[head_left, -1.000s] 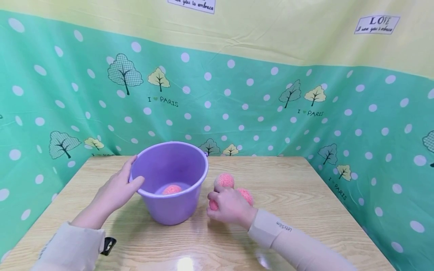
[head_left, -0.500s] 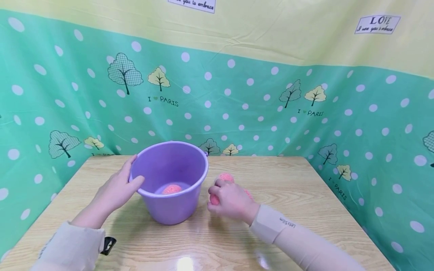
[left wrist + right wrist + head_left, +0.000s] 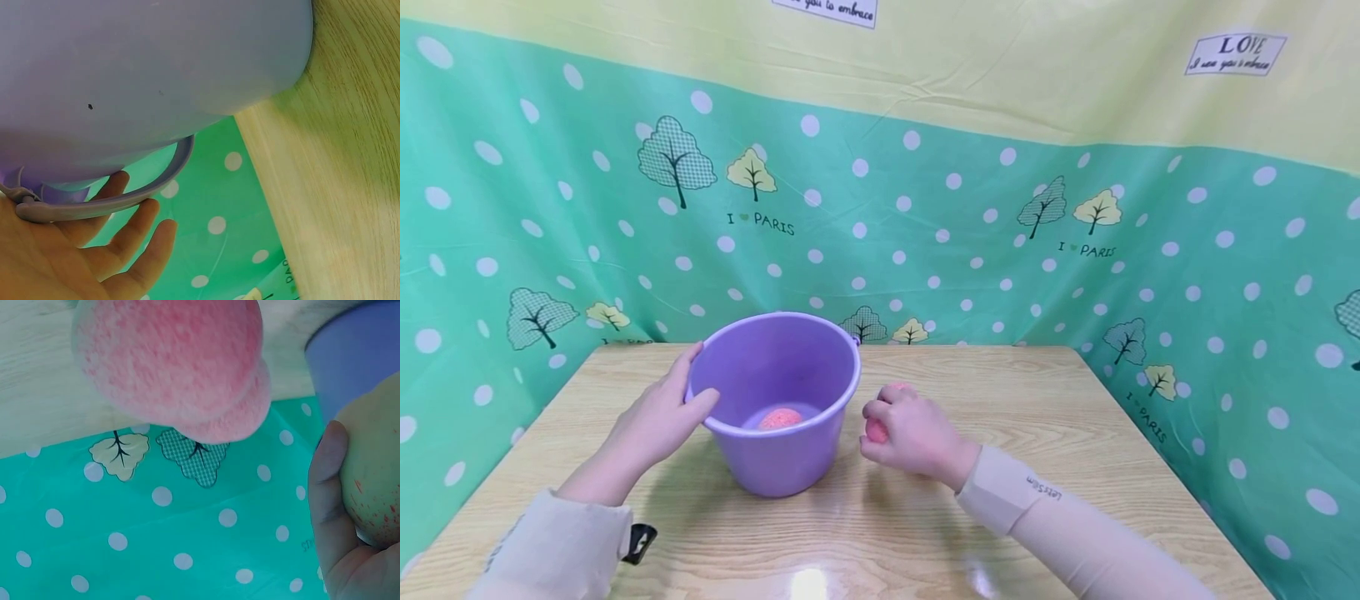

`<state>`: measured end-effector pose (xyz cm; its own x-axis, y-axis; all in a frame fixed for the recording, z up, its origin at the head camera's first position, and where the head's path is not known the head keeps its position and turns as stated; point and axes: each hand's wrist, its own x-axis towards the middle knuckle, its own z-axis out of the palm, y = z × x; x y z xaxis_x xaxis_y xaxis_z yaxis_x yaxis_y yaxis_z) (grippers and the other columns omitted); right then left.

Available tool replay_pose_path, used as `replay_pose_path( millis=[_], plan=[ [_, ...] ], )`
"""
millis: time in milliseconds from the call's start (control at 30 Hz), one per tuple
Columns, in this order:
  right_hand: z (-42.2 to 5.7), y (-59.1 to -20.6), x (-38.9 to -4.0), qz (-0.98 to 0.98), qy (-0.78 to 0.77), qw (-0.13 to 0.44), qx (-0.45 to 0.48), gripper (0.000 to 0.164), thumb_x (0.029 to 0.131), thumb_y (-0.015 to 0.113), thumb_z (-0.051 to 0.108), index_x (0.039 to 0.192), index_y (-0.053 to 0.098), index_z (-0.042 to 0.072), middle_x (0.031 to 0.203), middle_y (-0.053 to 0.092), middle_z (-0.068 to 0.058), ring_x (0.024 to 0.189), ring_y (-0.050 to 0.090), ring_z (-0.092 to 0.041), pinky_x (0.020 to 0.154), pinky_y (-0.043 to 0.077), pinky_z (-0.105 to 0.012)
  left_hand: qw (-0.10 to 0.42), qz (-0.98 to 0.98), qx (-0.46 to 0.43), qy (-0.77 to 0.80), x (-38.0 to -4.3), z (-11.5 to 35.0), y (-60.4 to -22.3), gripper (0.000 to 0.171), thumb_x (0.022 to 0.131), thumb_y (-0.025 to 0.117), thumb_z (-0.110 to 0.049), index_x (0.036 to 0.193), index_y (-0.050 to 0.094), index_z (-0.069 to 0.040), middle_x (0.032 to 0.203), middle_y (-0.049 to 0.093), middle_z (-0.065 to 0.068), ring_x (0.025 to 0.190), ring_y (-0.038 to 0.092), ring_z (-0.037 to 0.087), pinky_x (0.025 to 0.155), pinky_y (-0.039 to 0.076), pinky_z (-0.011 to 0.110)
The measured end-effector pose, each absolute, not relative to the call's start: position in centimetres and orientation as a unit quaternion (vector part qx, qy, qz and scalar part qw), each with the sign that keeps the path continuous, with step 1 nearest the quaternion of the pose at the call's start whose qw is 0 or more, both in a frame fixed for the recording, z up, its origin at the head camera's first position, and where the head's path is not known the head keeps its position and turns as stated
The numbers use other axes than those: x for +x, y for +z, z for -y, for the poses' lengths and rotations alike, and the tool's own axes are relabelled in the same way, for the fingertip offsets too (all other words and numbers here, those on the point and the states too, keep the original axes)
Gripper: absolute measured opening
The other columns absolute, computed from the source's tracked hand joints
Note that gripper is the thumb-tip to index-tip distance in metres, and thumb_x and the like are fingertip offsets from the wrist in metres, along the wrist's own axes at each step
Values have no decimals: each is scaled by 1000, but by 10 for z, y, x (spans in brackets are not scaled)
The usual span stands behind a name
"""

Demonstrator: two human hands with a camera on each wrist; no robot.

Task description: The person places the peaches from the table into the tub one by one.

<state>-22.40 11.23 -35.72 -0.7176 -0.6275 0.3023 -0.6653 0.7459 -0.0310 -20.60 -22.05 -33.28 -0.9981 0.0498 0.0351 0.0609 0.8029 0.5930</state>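
My left hand (image 3: 655, 417) grips the rim of a purple bucket (image 3: 782, 462), thumb inside and fingers outside. In the left wrist view, the bucket's handle (image 3: 159, 184) lies across those fingers. Inside the bucket rests one pink peach (image 3: 781, 418). Just right of the bucket, my right hand (image 3: 917, 437) holds another peach (image 3: 876, 431), which shows pale with red specks in the right wrist view. Behind the hand, only the top of a further pink peach (image 3: 901, 385) shows. Two pink peaches, a nearer one (image 3: 169, 356) overlapping a farther one (image 3: 247, 415), appear in the right wrist view.
The wood-grain table (image 3: 1037, 400) carries everything. A green dotted cloth (image 3: 955, 225) with printed trees hangs behind it and along both sides. A black clip-like piece (image 3: 640, 543) sits by the left sleeve cuff.
My right hand has moved slightly up and to the right in the head view with its peach, covering the peach that showed at its right. My left hand and the bucket have stayed put.
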Motion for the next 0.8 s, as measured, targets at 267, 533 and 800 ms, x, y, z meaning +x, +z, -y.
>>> replay_pose_path(
  millis=[267, 533, 800],
  plan=[
    [-113, -346, -227, 915, 74, 173, 356, 20, 82, 68, 35, 92, 70, 16, 79, 52, 6, 67, 48, -9, 57, 41, -20, 6, 949, -27, -315, -206, 220, -332, 81, 99, 43, -39, 160, 0, -7, 157, 27, 32, 135, 38, 54, 95, 40, 72],
    [-114, -339, -228, 915, 77, 182, 351, 17, 82, 67, 34, 87, 67, 18, 78, 52, 7, 65, 48, -8, 54, 40, -19, 8, 950, -28, -312, -206, 221, -333, 81, 99, 43, -39, 160, 1, -7, 156, 28, 32, 135, 39, 54, 94, 41, 72],
    [-116, -332, -229, 917, 88, 181, 346, 21, 82, 68, 33, 95, 71, 17, 81, 55, 5, 67, 51, -10, 57, 44, -22, 7, 949, -27, -313, -206, 220, -332, 81, 99, 43, -39, 160, 0, -7, 156, 27, 32, 135, 38, 54, 93, 41, 72]
  ],
)
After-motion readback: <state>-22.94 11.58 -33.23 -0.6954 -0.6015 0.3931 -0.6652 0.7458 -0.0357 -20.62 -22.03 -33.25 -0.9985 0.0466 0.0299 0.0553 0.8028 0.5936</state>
